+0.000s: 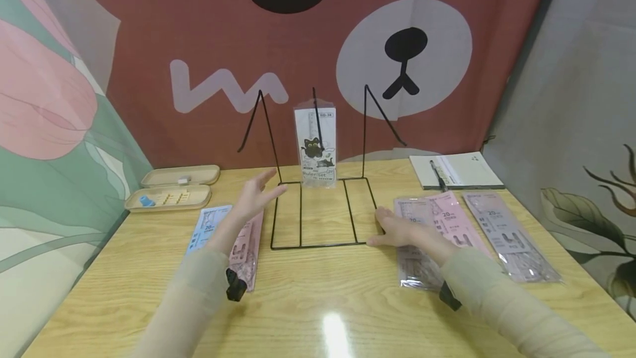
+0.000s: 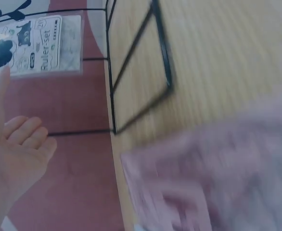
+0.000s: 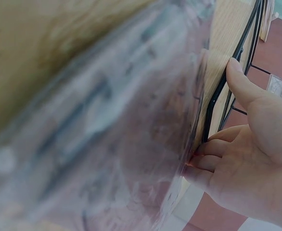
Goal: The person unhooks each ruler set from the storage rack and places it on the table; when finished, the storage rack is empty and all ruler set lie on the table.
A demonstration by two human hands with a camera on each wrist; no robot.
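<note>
A black wire display rack (image 1: 313, 246) stands mid-table, with three upright hooks. On its middle hook hangs a clear packet labelled Ruler set (image 1: 318, 142), printed with black cats. My left hand (image 1: 250, 198) is raised by the rack's left side, thumb and fingers apart, holding nothing; in the left wrist view its palm shows too. My right hand (image 1: 397, 228) is at the rack's front right corner. Its thumb (image 3: 237, 77) touches the wire there, and its fingertips lie close to the side bar. The nearest packet on that side is a grey ruler packet (image 1: 409, 272), partly under the right hand.
Further right lie a pink packet (image 1: 454, 217) and another grey packet (image 1: 512, 236). A notepad (image 1: 477, 170) bearing a pen (image 1: 438, 175) is behind them. On the left are a blue packet (image 1: 206, 222), a pink packet (image 1: 250, 253) and an opened cream case (image 1: 203, 198).
</note>
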